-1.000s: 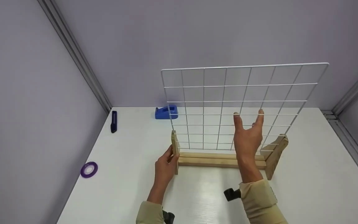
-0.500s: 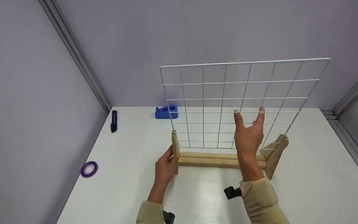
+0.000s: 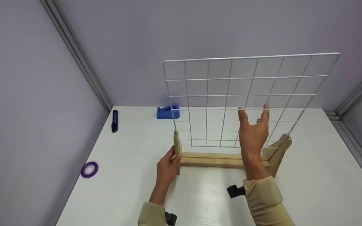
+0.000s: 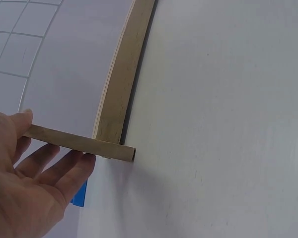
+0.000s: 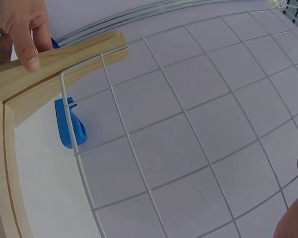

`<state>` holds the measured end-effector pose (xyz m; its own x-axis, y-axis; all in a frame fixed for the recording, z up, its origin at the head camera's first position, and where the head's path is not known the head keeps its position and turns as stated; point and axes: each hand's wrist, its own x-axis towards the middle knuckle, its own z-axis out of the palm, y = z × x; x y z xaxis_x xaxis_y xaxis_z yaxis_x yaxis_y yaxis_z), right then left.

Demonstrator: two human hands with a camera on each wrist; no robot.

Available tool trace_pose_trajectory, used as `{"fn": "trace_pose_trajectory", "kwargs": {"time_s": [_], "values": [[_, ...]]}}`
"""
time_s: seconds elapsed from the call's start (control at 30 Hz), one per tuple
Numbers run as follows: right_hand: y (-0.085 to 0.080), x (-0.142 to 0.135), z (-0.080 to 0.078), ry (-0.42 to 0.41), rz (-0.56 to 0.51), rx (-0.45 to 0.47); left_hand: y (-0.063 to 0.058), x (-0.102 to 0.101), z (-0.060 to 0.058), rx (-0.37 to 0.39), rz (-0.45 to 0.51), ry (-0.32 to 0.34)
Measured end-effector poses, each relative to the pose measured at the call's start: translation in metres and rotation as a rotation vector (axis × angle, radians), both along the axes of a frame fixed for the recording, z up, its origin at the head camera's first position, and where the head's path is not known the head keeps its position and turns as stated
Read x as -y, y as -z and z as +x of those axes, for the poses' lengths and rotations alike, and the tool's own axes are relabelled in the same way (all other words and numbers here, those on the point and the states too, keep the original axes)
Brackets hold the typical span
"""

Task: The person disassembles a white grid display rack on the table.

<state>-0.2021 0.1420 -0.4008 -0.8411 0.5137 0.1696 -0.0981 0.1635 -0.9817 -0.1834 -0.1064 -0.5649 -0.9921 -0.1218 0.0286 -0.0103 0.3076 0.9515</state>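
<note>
In the head view, a white wire grid panel (image 3: 218, 94) slants above a wooden stand (image 3: 212, 161) with two upright side pieces. My left hand (image 3: 167, 169) grips the stand's left side piece, thumb on the near face and fingers on the other side, as the left wrist view shows at the wooden side piece (image 4: 79, 144). At the right half of the grid, my right hand (image 3: 253, 138) holds the wires, its thumb and forefinger reaching up spread apart. Its other fingers are mostly hidden. Whether the panel's lower edge touches the stand is unclear.
Behind the grid's left edge, a blue tape dispenser (image 3: 165, 112) stands near the back of the white table (image 3: 130, 188). A dark blue box cutter (image 3: 114, 121) and a purple tape roll (image 3: 89, 169) lie to the left. Grey walls enclose the table's back and sides.
The wire grid has risen, its top edge clearly higher and its lower edge slightly higher. My right hand has moved up a little with it. The left hand keeps its place on the stand.
</note>
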Motion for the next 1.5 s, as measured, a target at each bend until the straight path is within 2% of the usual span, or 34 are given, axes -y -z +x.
{"fn": "trace_pose_trajectory", "kwargs": {"time_s": [0.27, 0.63, 0.83, 1.17, 1.5], "values": [[-0.001, -0.002, 0.0, 0.0, 0.008, -0.003, 0.005, -0.002, 0.0, 0.006, 0.0, 0.011], [-0.005, -0.001, -0.002, 0.006, 0.008, -0.001, 0.005, -0.002, -0.003, -0.001, -0.009, 0.005], [-0.008, -0.003, -0.005, -0.017, -0.003, 0.007, 0.006, -0.003, -0.005, -0.002, -0.005, -0.001], [-0.013, -0.006, -0.007, -0.023, -0.015, 0.006, 0.012, -0.008, -0.006, 0.037, -0.048, -0.004], [-0.021, -0.007, -0.007, -0.027, -0.017, 0.0, 0.002, -0.009, -0.005, 0.026, -0.086, -0.033]]}}
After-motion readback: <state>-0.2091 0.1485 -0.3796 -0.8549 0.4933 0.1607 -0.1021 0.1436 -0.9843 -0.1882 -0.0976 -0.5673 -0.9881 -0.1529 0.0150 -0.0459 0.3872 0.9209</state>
